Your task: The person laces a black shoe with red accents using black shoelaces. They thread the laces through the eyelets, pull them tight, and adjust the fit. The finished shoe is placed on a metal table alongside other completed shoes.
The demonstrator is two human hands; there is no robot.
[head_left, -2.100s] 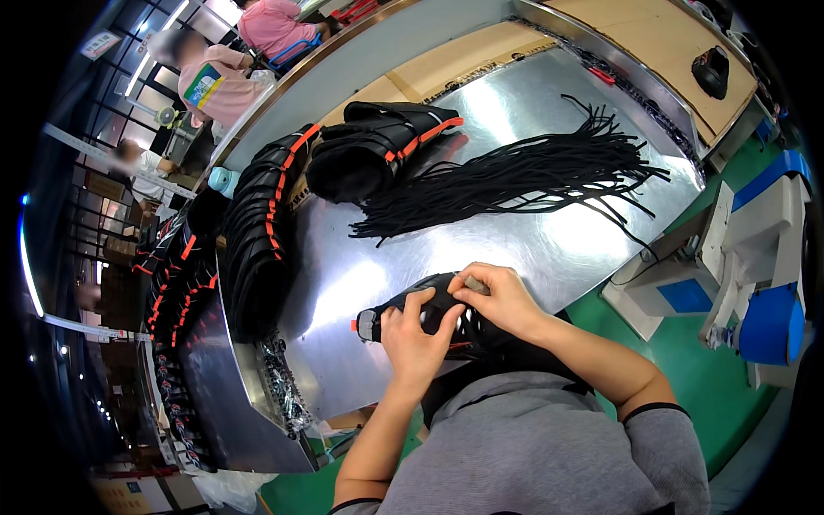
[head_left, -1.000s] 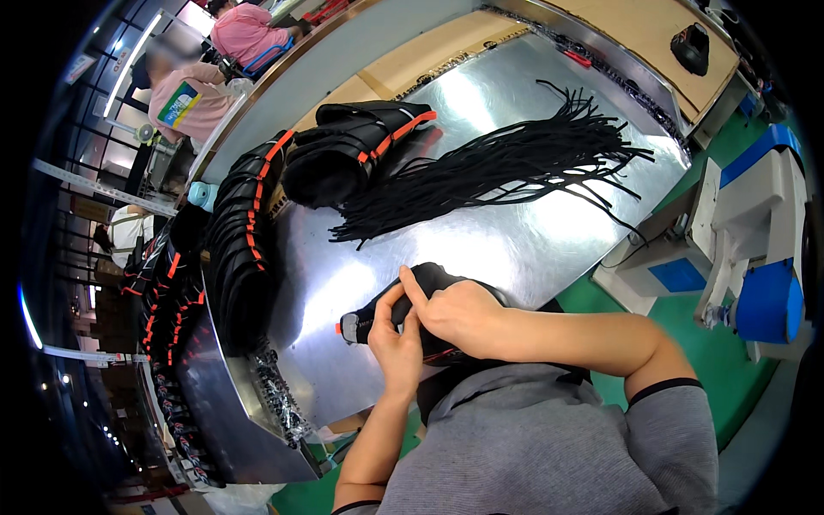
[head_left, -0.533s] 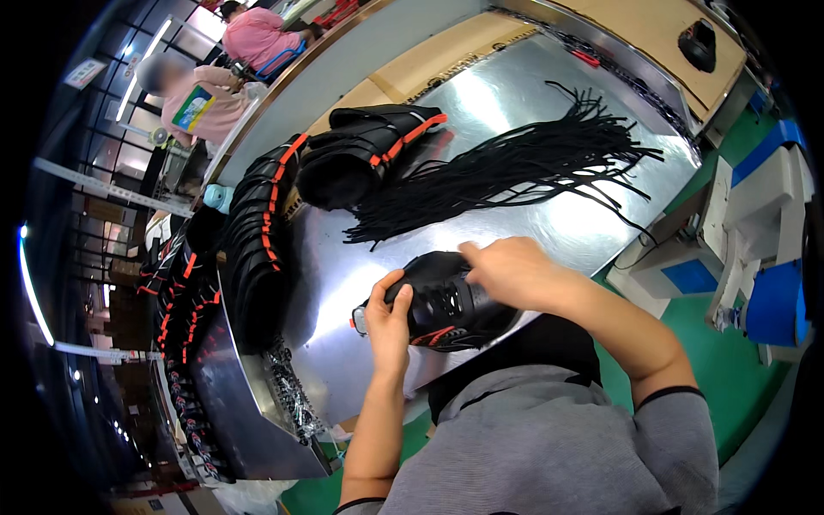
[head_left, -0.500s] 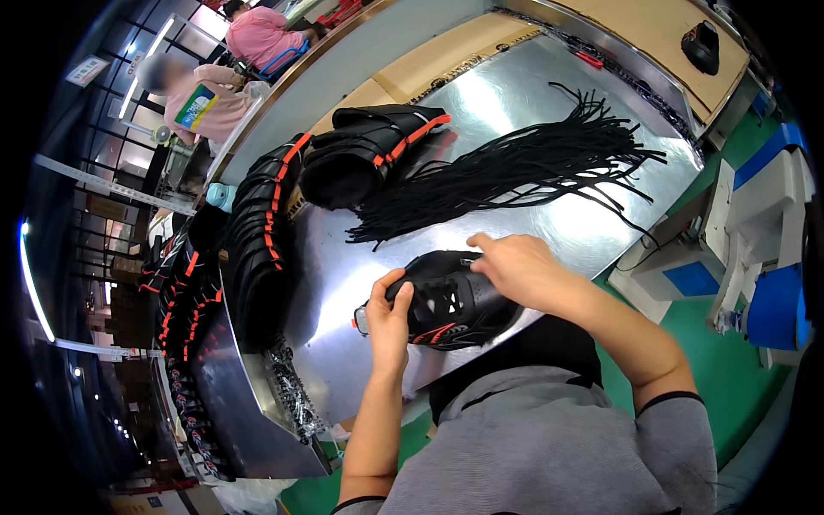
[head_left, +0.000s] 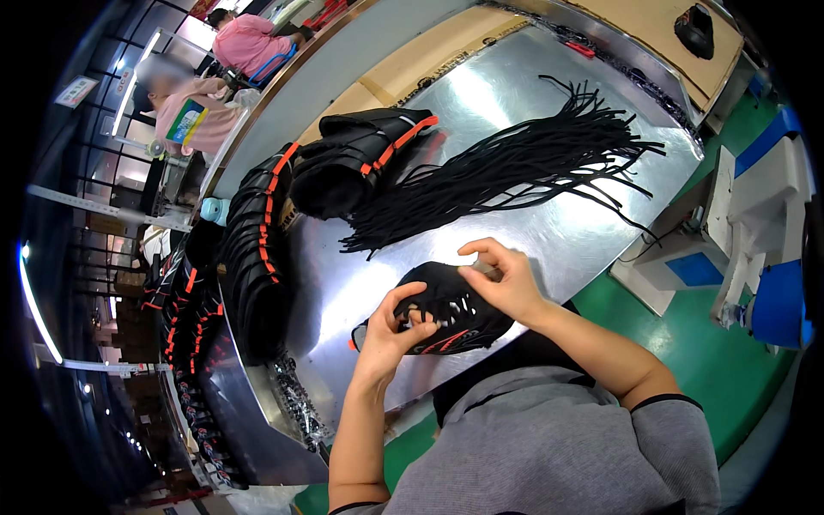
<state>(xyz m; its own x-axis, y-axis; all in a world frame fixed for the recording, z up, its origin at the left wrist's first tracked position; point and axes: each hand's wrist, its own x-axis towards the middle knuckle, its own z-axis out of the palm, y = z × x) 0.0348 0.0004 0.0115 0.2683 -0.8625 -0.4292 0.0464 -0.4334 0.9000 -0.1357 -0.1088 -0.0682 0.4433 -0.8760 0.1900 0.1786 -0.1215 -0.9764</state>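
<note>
Well, from where I stand, the person's left hand [head_left: 390, 333] is clamped on a black shoe [head_left: 470, 324], thumb and forefinger spread across its upper near the heel end. At the shoe's far edge is the right hand [head_left: 505, 279], its thumb and forefinger apart with a gap between the tips; I cannot tell whether its other fingers touch anything. The shoe is at the near edge of a shiny metal table [head_left: 562, 245], close against the person. Beyond it lies a loose bundle of black laces [head_left: 506, 176]. Left of those sit a few nested shoes [head_left: 365, 159], and next to them curves a long row of shoes [head_left: 262, 227] with orange strips.
</note>
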